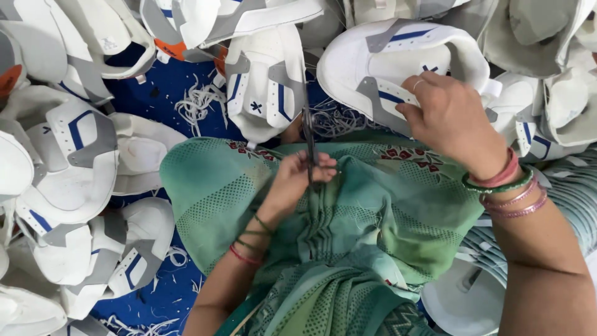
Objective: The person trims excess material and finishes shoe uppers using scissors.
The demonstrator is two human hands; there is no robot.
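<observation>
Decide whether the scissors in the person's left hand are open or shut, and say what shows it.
Shut, as far as can be seen: the scissors in the left hand show as one narrow dark line pointing up, with no gap between blades.

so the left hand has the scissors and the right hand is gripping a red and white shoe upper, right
Not quite. In the head view the left hand does hold the scissors, but the shoe upper that the right hand grips is white with grey and blue panels, not red and white. The rest stands.
</observation>
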